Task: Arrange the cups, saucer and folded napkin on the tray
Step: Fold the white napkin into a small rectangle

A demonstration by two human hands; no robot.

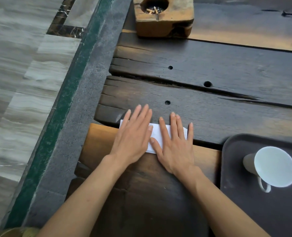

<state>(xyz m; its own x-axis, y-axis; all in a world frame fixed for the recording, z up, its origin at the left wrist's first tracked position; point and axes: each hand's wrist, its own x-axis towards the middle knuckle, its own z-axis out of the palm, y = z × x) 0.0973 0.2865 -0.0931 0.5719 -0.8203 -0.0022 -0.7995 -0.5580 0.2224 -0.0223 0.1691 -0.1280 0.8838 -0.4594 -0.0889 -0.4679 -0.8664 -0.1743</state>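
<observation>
A folded white napkin (156, 136) lies flat on the dark wooden table, near its left end. My left hand (135, 134) rests palm down on the napkin's left half, fingers spread. My right hand (175, 142) presses flat on its right half. Both hands hide most of the napkin. To the right, a dark tray (234, 199) holds a white cup (273, 166) with a grey outside, its handle toward me. No saucer or second cup shows in the view.
A wooden block ashtray (164, 16) with cigarette butts stands at the table's far edge. The table (218, 69) is made of rough dark planks with holes and gaps. Left of it runs a stone ledge (77, 117), then tiled floor.
</observation>
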